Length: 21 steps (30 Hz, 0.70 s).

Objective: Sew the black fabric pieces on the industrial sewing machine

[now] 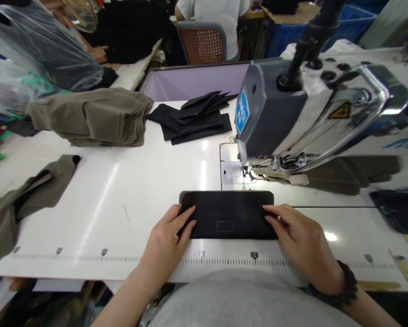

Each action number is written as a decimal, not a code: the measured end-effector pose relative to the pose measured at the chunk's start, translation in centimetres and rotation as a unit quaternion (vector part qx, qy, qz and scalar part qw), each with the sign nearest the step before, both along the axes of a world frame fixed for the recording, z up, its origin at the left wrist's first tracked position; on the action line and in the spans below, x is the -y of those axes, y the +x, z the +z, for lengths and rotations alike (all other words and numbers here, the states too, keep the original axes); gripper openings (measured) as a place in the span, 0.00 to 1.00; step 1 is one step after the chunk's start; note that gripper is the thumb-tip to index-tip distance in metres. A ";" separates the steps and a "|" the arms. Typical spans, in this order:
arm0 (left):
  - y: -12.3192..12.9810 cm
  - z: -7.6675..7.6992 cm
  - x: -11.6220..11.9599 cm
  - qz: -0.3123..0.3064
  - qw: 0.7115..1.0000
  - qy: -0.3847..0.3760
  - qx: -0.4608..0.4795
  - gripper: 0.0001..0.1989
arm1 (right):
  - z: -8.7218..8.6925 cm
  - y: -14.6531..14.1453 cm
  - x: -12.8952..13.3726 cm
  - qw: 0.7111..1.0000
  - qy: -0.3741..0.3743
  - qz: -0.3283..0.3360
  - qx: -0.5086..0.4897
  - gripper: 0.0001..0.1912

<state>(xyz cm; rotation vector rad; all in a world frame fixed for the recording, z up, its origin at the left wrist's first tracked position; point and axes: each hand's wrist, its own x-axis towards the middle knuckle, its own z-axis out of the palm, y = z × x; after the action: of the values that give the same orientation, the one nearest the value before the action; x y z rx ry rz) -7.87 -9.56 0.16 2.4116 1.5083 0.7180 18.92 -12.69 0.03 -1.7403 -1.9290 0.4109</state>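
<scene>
A black fabric piece [227, 211] lies flat on the white sewing table in front of me, with a small stitched rectangle near its lower edge. A sliver of olive fabric [182, 196] peeks out beneath its upper left corner. My left hand [171, 234] pinches the piece at its left end, thumb and forefinger on the cloth. At the opposite end my right hand [297, 234] grips the right edge the same way. Just beyond the cloth stands the sewing machine [268, 109], its needle and presser foot area [249, 172] above the metal plate.
A stack of olive fabric pieces [95, 116] and a pile of black pieces [193, 118] lie at the back. One olive piece [50, 181] rests at left. A dark phone-like object [397, 211] lies at right. A person [213, 27] sits beyond, by a chair [204, 43].
</scene>
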 end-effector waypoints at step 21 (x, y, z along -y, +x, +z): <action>0.0 0.0 0.0 0.003 1.000 -0.009 0.000 0.13 | 0.3 0.0 -0.2 1.000 -0.023 -0.003 0.020 0.10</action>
<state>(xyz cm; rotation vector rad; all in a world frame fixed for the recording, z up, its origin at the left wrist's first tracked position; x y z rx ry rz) -7.85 -9.54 0.11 2.3944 1.5160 0.7024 18.87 -12.53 0.30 -1.7972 -1.9562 0.4239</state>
